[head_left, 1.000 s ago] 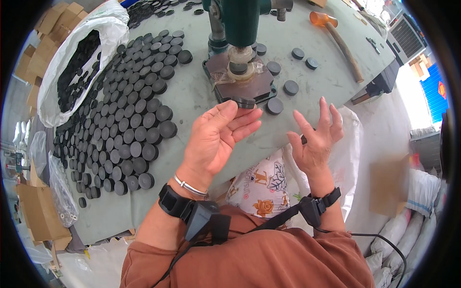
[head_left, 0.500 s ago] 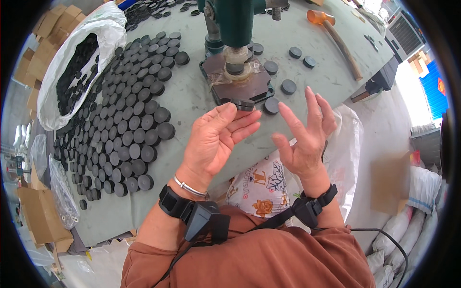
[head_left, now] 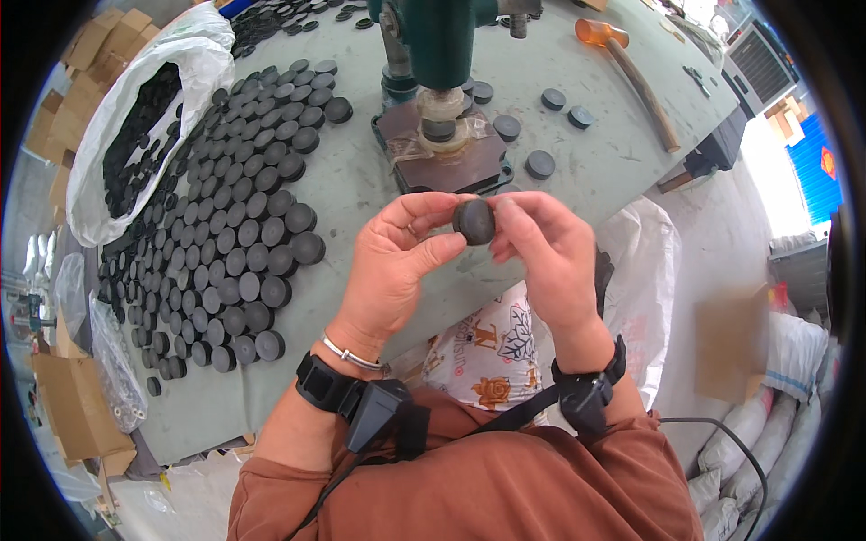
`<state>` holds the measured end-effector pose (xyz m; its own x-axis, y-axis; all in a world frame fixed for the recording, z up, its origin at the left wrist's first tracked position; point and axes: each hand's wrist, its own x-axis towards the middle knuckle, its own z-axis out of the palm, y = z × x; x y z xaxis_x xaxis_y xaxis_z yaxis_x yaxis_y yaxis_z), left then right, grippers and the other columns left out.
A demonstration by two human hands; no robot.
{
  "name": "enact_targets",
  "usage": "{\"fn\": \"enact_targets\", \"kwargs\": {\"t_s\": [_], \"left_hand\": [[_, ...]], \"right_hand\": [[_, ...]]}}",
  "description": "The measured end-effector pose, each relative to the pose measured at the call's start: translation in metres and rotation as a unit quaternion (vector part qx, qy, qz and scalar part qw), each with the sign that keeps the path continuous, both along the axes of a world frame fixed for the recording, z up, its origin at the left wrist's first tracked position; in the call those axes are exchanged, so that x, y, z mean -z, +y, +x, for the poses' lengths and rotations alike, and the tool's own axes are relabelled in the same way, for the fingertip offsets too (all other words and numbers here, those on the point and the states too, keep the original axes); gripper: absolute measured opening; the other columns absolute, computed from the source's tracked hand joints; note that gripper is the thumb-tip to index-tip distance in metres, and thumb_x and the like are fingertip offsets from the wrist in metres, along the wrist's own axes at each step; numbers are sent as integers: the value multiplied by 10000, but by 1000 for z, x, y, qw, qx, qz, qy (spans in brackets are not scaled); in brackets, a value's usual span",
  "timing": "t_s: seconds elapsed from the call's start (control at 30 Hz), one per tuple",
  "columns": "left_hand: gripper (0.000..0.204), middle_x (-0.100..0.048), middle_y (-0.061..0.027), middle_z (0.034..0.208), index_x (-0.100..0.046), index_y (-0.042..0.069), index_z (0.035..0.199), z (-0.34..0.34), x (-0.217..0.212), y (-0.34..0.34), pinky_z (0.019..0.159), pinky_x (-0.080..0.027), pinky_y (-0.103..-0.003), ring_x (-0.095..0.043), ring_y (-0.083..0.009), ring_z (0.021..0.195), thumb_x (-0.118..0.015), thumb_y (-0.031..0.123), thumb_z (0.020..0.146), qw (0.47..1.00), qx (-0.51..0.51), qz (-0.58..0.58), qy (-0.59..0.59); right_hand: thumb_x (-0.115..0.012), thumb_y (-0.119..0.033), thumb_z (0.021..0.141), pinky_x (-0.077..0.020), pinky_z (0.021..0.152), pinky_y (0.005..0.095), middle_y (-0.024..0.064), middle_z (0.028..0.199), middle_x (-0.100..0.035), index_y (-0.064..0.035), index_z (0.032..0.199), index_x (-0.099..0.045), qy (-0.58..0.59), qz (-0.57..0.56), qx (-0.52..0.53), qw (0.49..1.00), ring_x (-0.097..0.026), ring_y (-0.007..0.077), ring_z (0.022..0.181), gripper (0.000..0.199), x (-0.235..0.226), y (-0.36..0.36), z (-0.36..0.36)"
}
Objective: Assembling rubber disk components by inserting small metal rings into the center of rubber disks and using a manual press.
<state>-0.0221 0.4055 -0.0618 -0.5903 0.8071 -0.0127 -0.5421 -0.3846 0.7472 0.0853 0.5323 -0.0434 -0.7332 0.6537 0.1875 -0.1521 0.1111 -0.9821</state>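
Above the table's near edge I hold a small black round cap [head_left: 474, 222], tilted so that one round face shows. My left hand [head_left: 386, 266] grips it from the left between thumb and fingers. From the right, the fingers of my right hand [head_left: 555, 257] are closed at the cap's edge; their tips are partly hidden. Just beyond my hands stands a dark green press [head_left: 435, 45] with a brown base plate [head_left: 451, 171]. Another black round cap [head_left: 438, 131] sits under its ram, between pale, tape-wrapped pieces.
Many black caps [head_left: 236, 236] cover the table's left side, beside an open white sack [head_left: 79, 194] of black parts. A few loose caps [head_left: 540, 164] lie right of the press. Farther right rests a mallet [head_left: 642, 95] with an orange head. A patterned cloth [head_left: 487, 361] hangs below me.
My right hand has gone from spread fingers to closing at the cap in my left hand. The cap has come nearer me and turned its face up. The loose cap nearest my right hand no longer shows.
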Motion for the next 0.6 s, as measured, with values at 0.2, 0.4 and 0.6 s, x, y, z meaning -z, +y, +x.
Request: {"fn": "enact_targets", "kwargs": {"t_s": [0.2, 0.4, 0.6], "left_hand": [[345, -624, -102, 1147, -576, -23, 1161, 2, -7, 3, 897, -496, -298, -598, -171, 1033, -636, -63, 824, 986, -27, -42, 158], [322, -638, -91, 1094, -608, -36, 1150, 10, -17, -2, 842, -519, -282, -612, -150, 961, -642, -48, 830, 982, -27, -99, 156], [248, -632, -71, 984, -672, -11, 1051, 13, -19, -8, 786, -501, -250, -598, -140, 902, -657, -62, 809, 924, -111, -132, 341]], "right_hand": [[-661, -64, 859, -544, 656, 240, 92, 959, -654, 35, 1048, -604, 42, -403, -196, 893, -641, 127, 766, 220, 15, 19, -3], [-668, 12, 827, -537, 719, 243, 87, 969, -654, 43, 1059, -607, 88, -236, -156, 955, -629, 116, 830, 242, 24, 14, 1], [-672, 15, 820, -472, 710, 209, 39, 932, -637, 31, 1010, -646, 74, -110, -160, 978, -589, 83, 802, 192, 10, 10, 3]]}}
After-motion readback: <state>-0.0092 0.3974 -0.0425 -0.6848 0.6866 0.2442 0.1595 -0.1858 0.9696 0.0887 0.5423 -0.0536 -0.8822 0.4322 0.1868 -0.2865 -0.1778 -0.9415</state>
